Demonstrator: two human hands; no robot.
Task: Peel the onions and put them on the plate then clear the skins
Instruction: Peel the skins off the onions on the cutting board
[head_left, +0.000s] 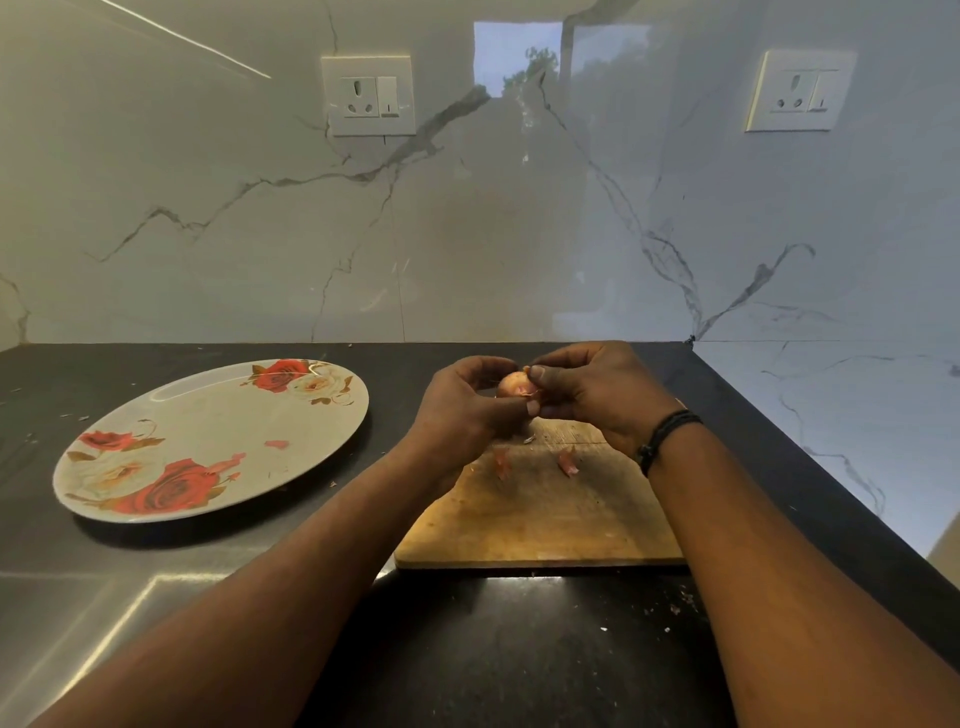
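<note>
I see both hands up over the far end of the cutting board (540, 514), working one small onion (514, 385) between them. Left hand (462, 410) has its grip curled round the onion from the left, fingers over the top, thumb underneath. Right hand (597, 395) pinches at the onion's right side w/ thumb and fingertips, a bit of loose skin showing there; a black band (667, 434) sits on that wrist. So both grips are clamped on the onion, which is held in the air, not touching the board.

Two reddish skin scraps (566, 462) lie on the board just near of the hands. Plate (208, 441) w/ red and white rose print sits on the dark surface (519, 649) left of the board, well apart from the onion; small pinkish bits on it, can't tell if skin or print. Small specks on the surface near right of the board.

Two wall sockets (369, 96) on the marble back wall, far left-centre and far right. No readable writing or brand anywhere.
</note>
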